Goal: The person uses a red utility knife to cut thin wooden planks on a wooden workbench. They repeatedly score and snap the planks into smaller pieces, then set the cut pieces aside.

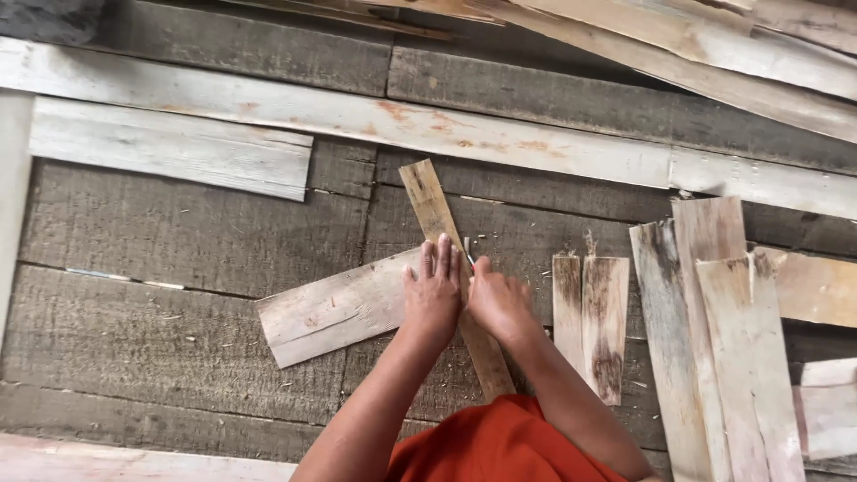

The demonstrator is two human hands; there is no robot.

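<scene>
At the bottom edge a fold of orange cloth (504, 442) covers the person's lap, and both bare forearms reach up from it. The left hand (433, 290) lies flat, fingers straight and together, pressing down where a narrow strip (431, 207) of pale, thin wood crosses a wider, whitish board (330, 308) lying at a slant. The right hand (500, 302) is curled shut just beside the left, touching it, and grips a small metal tool (469, 250) whose thin tip shows between the two hands; what kind of tool it is cannot be told. The strip runs from under the hands down toward the cloth and up past the fingertips, its grain long and straight.

Just right of the hands lie two short slats (589, 312) side by side, with dark stains and frayed ends. Further right is a pile of longer slats (714, 330), overlapping, streaked grey and tan.

All of it rests on a floor (161, 339) of rough, grey, weathered planks dotted with small chips. Beyond the hands a long pale plank (357, 116) with rusty marks crosses the floor, a shorter whitish board (170, 147) lies at the left, and thin curved sheets (732, 54) are heaped at the top right.
</scene>
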